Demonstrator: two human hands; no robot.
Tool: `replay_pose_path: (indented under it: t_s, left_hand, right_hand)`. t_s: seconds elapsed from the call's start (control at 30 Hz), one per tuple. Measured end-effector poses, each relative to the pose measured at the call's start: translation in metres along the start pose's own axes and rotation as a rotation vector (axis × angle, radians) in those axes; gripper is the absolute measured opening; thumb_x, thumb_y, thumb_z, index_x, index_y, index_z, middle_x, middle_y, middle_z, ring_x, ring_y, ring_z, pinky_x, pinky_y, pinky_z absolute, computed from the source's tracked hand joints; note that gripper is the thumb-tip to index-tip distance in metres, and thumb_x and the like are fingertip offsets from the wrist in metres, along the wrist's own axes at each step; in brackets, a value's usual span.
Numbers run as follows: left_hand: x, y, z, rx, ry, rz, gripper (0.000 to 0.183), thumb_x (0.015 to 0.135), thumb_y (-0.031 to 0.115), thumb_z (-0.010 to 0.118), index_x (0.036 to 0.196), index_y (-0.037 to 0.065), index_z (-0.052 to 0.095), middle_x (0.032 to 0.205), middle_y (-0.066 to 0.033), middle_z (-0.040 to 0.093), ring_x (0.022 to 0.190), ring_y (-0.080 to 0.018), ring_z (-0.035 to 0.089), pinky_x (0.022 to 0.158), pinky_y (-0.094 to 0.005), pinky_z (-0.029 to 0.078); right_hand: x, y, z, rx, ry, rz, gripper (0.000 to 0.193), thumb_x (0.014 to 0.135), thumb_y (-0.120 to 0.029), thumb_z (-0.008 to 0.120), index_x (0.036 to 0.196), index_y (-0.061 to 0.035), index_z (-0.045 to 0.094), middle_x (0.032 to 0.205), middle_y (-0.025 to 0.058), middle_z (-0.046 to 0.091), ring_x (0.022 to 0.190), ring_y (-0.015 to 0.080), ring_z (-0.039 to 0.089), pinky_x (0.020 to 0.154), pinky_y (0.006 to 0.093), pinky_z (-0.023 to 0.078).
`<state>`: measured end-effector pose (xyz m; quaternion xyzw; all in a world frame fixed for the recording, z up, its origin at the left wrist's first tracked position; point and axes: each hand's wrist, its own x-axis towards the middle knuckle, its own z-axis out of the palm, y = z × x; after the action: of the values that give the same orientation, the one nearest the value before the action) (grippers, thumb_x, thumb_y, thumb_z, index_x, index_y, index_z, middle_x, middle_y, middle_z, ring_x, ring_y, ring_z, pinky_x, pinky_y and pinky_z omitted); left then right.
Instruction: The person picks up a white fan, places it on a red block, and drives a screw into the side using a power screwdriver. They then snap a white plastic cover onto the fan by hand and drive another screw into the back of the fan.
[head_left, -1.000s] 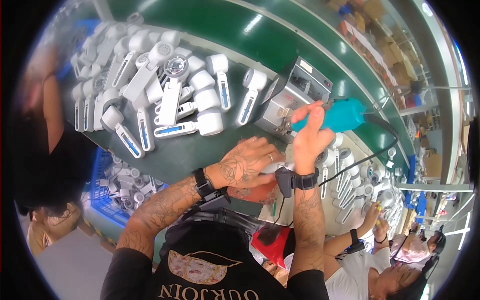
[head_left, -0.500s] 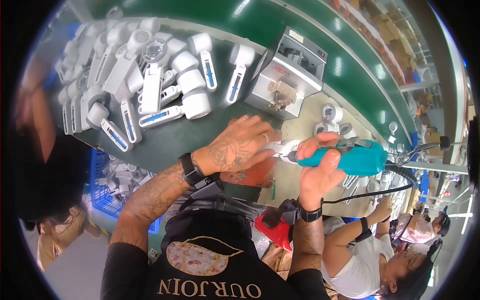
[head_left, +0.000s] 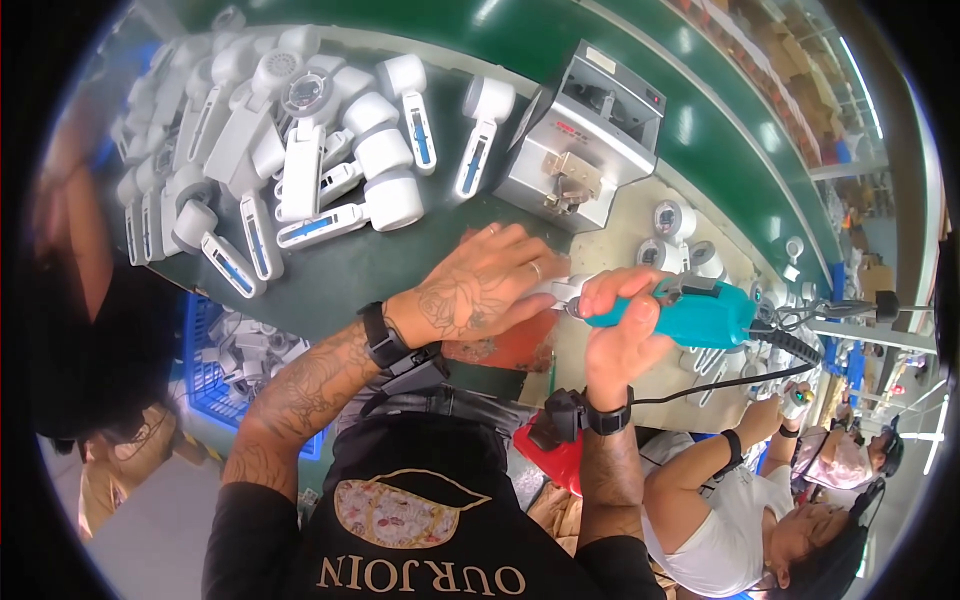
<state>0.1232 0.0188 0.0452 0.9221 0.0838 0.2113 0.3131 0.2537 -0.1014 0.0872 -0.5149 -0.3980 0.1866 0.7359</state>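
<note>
We take the grey metal machine (head_left: 558,135) on the dark green bench (head_left: 375,270) as our reference. On the wearer's side of it, we observe both bare hands close together.

Left hand (head_left: 485,280): palm down, nearer the wearer than the machine and slightly to its left. We see thumb and fingers drawn in around a white fan unit (head_left: 568,290), the gap narrowed to the part's thickness. The fingers cover much of the unit, so we cannot tell the full contact. The unit sits near the machine, on its wearer's side, apart from it.

Right hand (head_left: 625,320): nearer the wearer than the machine and slightly to its right, wrapped around a teal corded driver (head_left: 705,312). The tool's tip points left, toward the fan unit; we cannot tell whether they touch.

Surroundings: left of the machine we record a heap of white handheld fans (head_left: 303,170), several with blue strips. More fans (head_left: 672,222) lie to its right. A reddish mat (head_left: 500,348) lies on its wearer's side, partly beneath the left hand. Well left of the machine and nearer the wearer, a blue crate (head_left: 208,402) holds white parts.
</note>
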Motion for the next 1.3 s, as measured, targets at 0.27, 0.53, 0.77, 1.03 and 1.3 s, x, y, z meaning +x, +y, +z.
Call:
replay_pose_path:
  t_s: [0.27, 0.53, 0.77, 1.03, 1.3]
  left_hand:
    - [-0.01, -0.011, 0.002, -0.051, 0.206, 0.105, 0.044, 0.08, 0.024, 0.073, 0.12, 0.008, 0.065, 0.117, -0.0115, 0.065, 0.105, -0.0338, 0.062, 0.09, -0.046, 0.049]
    - [-0.08, 0.028, -0.043, -0.205, 0.353, -0.058, 0.033, 0.083, 0.024, 0.074, 0.109, 0.006, 0.067, 0.103, -0.016, 0.069, 0.097, -0.0354, 0.067, 0.084, -0.0446, 0.055]
    - [-0.227, -0.097, -0.229, -0.076, 1.395, -0.649, 0.045, 0.096, 0.019, 0.062, 0.131, -0.008, 0.056, 0.131, -0.0245, 0.06, 0.12, -0.0298, 0.06, 0.102, -0.0367, 0.046]
    - [-0.313, -0.18, -0.337, 1.19, 0.795, -1.054, 0.048, 0.084, 0.039, 0.072, 0.113, 0.001, 0.073, 0.13, -0.0337, 0.058, 0.125, -0.0453, 0.051, 0.109, -0.0517, 0.04]
    - [-0.039, -0.027, -0.184, 0.245, 0.795, -0.078, 0.029, 0.089, 0.013, 0.072, 0.116, 0.004, 0.065, 0.139, -0.018, 0.056, 0.121, -0.033, 0.058, 0.096, -0.0436, 0.05]
  right_hand:
    - [-0.013, 0.012, -0.014, -0.158, 0.055, 0.112, 0.031, 0.103, -0.029, 0.059, 0.112, 0.0004, 0.056, 0.083, 0.0081, 0.06, 0.074, 0.0216, 0.057, 0.068, 0.0363, 0.05]
    - [-0.026, -0.099, -0.011, 0.073, 0.328, -0.219, 0.059, 0.1, -0.064, 0.043, 0.105, -0.007, 0.058, 0.066, 0.0024, 0.046, 0.058, 0.0153, 0.037, 0.057, 0.0291, 0.032]
    - [-0.05, -0.075, -0.009, 0.053, 0.492, -0.061, 0.056, 0.098, -0.063, 0.044, 0.09, -0.0076, 0.05, 0.059, 0.0042, 0.042, 0.05, 0.0203, 0.044, 0.05, 0.0332, 0.041]
    - [-0.058, -0.059, -0.006, 0.122, 0.237, 0.059, 0.052, 0.099, -0.053, 0.052, 0.107, -0.0011, 0.054, 0.07, 0.0077, 0.048, 0.063, 0.0204, 0.046, 0.063, 0.0324, 0.04]
    - [-0.082, -0.041, -0.04, -0.471, 0.356, -0.049, 0.038, 0.097, -0.035, 0.061, 0.107, 0.0016, 0.057, 0.076, 0.0108, 0.058, 0.069, 0.0234, 0.058, 0.062, 0.0366, 0.048]
